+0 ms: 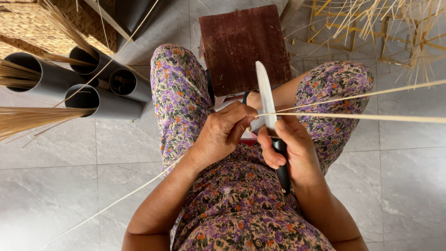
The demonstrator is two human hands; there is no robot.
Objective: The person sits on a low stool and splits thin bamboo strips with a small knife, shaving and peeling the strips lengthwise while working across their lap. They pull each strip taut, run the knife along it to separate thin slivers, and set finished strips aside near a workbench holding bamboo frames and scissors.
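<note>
I see a dark red wooden stool (244,46) far centre and 4 grey plastic tubes (88,83) far left. My right hand (292,148) grips a black-handled, pale-bladed knife (268,107) upright, fingers wrapped tight. My left hand (225,132) pinches the thin pale bamboo strip (362,117) against the blade.
</note>
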